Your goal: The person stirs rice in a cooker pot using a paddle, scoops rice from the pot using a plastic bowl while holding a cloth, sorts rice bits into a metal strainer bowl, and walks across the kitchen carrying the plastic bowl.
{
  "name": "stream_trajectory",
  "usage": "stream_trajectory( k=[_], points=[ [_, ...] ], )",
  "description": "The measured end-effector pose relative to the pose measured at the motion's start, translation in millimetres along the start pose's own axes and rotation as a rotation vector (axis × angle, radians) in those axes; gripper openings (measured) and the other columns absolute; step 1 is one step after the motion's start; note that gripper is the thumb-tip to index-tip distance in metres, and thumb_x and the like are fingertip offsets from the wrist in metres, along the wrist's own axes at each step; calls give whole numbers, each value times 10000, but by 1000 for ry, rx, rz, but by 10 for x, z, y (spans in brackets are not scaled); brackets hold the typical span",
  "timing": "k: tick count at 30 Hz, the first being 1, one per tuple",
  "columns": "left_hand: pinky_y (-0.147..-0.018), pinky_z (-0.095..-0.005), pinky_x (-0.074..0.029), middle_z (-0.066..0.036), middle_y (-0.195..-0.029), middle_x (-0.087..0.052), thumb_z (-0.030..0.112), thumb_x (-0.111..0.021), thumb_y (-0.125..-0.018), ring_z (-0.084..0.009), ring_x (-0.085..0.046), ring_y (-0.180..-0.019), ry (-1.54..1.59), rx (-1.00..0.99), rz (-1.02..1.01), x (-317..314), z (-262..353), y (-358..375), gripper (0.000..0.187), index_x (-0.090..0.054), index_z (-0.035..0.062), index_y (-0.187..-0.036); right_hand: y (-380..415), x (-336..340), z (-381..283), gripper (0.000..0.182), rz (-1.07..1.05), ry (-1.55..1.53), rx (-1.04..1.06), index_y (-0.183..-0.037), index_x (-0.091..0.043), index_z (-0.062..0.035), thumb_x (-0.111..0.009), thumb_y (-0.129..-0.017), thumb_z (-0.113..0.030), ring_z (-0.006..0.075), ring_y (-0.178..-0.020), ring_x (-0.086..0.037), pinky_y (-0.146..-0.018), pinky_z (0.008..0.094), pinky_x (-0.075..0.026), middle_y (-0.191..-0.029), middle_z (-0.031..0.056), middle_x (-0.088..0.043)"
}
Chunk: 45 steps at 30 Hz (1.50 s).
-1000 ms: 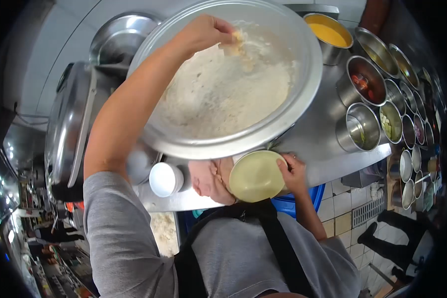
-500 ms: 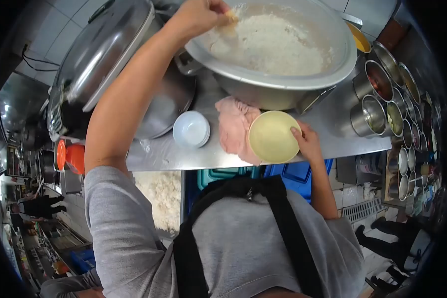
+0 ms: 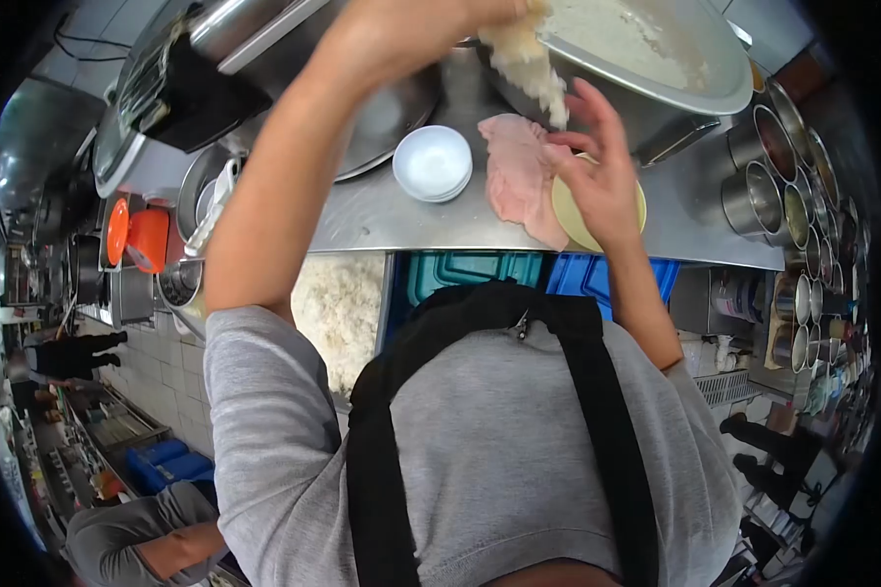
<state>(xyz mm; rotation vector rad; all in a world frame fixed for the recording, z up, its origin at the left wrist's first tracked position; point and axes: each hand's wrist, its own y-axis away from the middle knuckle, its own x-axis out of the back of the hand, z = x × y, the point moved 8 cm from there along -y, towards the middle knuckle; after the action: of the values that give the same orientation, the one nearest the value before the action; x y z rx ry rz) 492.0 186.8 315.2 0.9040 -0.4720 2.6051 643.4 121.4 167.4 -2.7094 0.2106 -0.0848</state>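
Observation:
At the top, my left hand (image 3: 431,29) is closed on a ragged, whitish-yellow clump of food (image 3: 527,64) that hangs beside the big metal tub (image 3: 646,83). Its exact kind I cannot make out. White, grainy-looking stuff fills the tub. My right hand (image 3: 602,176) is raised in front of the yellow bowl (image 3: 575,217), fingers apart, the tips near the clump's lower end. The hand hides much of the bowl. A pink cloth (image 3: 521,176) lies against the bowl's left side. Further left stand stacked white bowls (image 3: 433,161).
Under the steel counter (image 3: 362,220) are a tray of white, crumbly food (image 3: 338,313), a teal crate (image 3: 475,274) and a blue crate (image 3: 656,279). Metal pots (image 3: 752,196) crowd the right end. Another person (image 3: 152,533) is at lower left.
My left hand has brought the clump out of the tub, to the right and over its near rim. My right hand has let go of the yellow bowl and risen towards the clump.

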Motion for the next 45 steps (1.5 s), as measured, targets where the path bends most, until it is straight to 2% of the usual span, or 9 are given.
stream_trajectory(
  k=[6,11,17,19,21,34,40,42,45],
  points=[
    [-675,-274,-494,-63,-792,-675,177,-722,-761,-130,-612,-710,248,-99,148,-147,-975,403,240,-678,0,-917,150,-652,678,478,-185,-213,-412,-1284,-433,-17,-639,-854,-24,148,-769,-611,-671,275,-519,-1006,101,-621],
    [-659,-274,-499,-73,-760,-674,161,-720,-757,-116,-611,-696,240,114,308,-202,-1723,758,227,-682,-7,-906,123,-886,824,293,-292,-206,-460,-1135,-548,0,-641,-864,-64,119,-695,-592,-620,236,-493,-895,74,-626],
    [-725,-273,-505,-95,-895,-688,201,-739,-785,-127,-636,-800,148,314,373,-419,-2342,1023,325,-653,-8,-1019,-72,-1251,735,158,-458,462,19,-980,-649,-50,-666,-831,-99,90,-627,-550,-578,236,-446,-834,56,-621],
    [-690,-304,-515,-141,-824,-683,201,-735,-754,-210,-657,-736,246,266,447,-539,-2562,1039,303,-670,-15,-956,-103,-1356,732,176,-530,593,151,-974,-655,-71,-652,-800,-92,248,-756,-599,-688,339,-480,-913,125,-625],
    [-710,-325,-516,-151,-836,-678,200,-737,-746,-239,-658,-754,210,243,477,-607,-2607,1118,307,-670,-15,-954,-110,-1446,715,166,-588,723,259,-947,-660,-82,-628,-785,-81,351,-867,-611,-773,405,-490,-965,156,-620],
    [-796,-453,-502,-209,-867,-662,119,-643,-710,-376,-642,-850,-109,297,490,-659,-2696,1096,187,-677,12,-859,-175,-1572,743,293,-646,796,142,-1125,-606,-55,-589,-838,-109,347,-886,-625,-794,389,-491,-1109,170,-623],
    [-772,-457,-520,-227,-897,-658,19,-574,-725,-389,-645,-869,-219,447,398,-680,-2660,980,197,-629,-12,-911,-362,-1246,1001,287,-501,936,285,-1123,-607,-38,-575,-850,-122,269,-785,-625,-748,357,-491,-946,165,-641],
    [-779,-455,-517,-218,-900,-656,24,-565,-744,-387,-643,-877,-245,478,372,-694,-2643,994,210,-625,-6,-942,-353,-1162,1261,301,-565,903,-99,-1111,-608,-35,-596,-827,-135,244,-732,-621,-708,351,-490,-825,137,-640],
    [-781,-454,-520,-213,-934,-654,0,-574,-728,-388,-640,-891,-229,420,398,-772,-2614,940,215,-628,-3,-936,-352,-1154,1266,297,-539,893,-105,-1087,-613,-34,-611,-811,-145,212,-687,-607,-667,337,-485,-741,108,-619]
  ],
)
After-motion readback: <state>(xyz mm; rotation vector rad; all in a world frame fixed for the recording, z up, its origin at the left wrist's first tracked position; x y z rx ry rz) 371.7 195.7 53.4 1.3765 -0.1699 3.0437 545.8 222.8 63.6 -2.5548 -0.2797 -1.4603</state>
